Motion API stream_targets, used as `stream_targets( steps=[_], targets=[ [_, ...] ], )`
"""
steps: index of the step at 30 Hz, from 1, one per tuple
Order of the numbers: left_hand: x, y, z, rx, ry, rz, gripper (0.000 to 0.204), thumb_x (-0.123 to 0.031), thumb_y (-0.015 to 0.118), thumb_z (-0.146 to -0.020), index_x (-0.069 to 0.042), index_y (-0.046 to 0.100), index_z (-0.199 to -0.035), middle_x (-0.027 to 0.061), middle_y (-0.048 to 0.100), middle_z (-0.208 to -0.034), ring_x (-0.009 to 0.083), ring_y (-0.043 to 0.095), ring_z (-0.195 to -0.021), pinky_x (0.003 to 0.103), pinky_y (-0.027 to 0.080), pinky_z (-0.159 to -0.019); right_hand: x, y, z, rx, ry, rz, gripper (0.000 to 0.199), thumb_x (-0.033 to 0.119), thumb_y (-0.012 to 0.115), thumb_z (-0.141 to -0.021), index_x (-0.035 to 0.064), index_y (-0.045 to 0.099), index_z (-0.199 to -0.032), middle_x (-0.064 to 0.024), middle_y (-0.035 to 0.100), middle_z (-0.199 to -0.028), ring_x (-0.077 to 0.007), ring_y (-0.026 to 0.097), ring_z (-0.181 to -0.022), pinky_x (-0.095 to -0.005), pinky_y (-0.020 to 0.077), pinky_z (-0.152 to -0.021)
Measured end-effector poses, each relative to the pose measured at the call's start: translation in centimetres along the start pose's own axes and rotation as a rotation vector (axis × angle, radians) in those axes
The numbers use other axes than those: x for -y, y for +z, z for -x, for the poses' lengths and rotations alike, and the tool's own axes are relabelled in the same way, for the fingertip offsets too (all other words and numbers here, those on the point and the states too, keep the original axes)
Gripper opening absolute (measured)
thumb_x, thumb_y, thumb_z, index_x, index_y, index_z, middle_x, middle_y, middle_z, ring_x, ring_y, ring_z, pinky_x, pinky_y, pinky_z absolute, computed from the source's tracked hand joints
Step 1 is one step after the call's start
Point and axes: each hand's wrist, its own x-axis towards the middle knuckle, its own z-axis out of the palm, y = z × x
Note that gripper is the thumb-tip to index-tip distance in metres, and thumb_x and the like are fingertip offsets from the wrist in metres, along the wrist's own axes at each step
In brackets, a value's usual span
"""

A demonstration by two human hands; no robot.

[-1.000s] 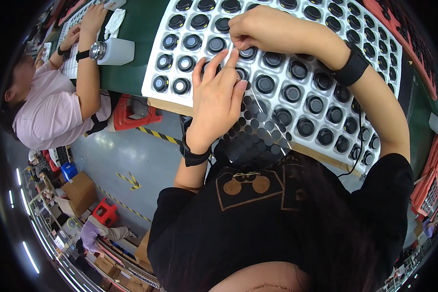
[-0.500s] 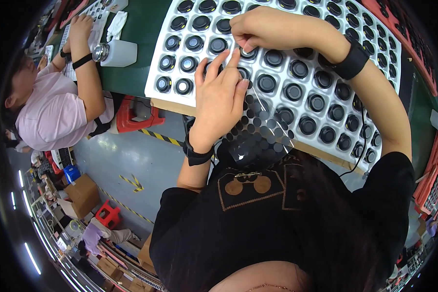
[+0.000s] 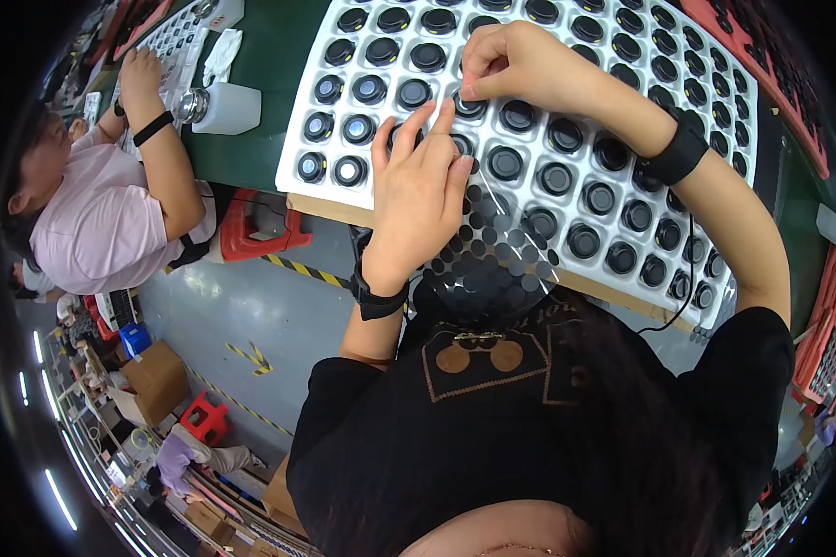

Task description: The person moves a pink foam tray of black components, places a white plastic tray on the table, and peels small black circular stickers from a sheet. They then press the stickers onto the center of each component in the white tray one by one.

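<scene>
A white molded tray (image 3: 283, 182) carries rows of round black lens-like parts (image 3: 505, 163), one per pocket. My left hand (image 3: 416, 200) rests over the tray near its front edge, fingers spread, index fingertip beside one of these parts. Above that same part, my right hand (image 3: 511, 65) is closed in a pinch, thumb and index tips at its rim; whatever lies between them is too small to make out. A clear sheet of black round stickers (image 3: 492, 255) reaches from beside my left thumb over the tray's front edge. Whether that hand grips it is hidden.
Beneath the tray is a cardboard edge (image 3: 330, 210) on a green table (image 3: 283, 56). A white bottle with a metal top (image 3: 228, 107) stands left, beside a crumpled white cloth (image 3: 221, 56). A co-worker (image 3: 111, 223) sits there. Red trays (image 3: 780, 84) line the right; a black cable (image 3: 689, 269) crosses the tray.
My right hand has shifted slightly down, and its fingertips have drawn together at the part's rim. The left hand has barely moved.
</scene>
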Motion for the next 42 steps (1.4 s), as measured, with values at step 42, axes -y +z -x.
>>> stream_targets(
  steps=[42],
  targets=[
    [-1.7, -0.8, -0.2, 0.068, -0.067, 0.112, 0.014, -0.012, 0.042, -0.084, -0.001, 0.046, -0.077, 0.0148, 0.040, -0.128, 0.0299, 0.037, -0.116, 0.047, 0.016, -0.098, 4.7, -14.9, 19.0, -0.516, 0.179, 0.111, 0.015, 0.004, 0.062, -0.072, -0.0012, 0.059, -0.086, -0.0089, 0.055, -0.075, -0.0289, 0.055, -0.069, -0.0312, 0.0446, -0.065]
  ],
)
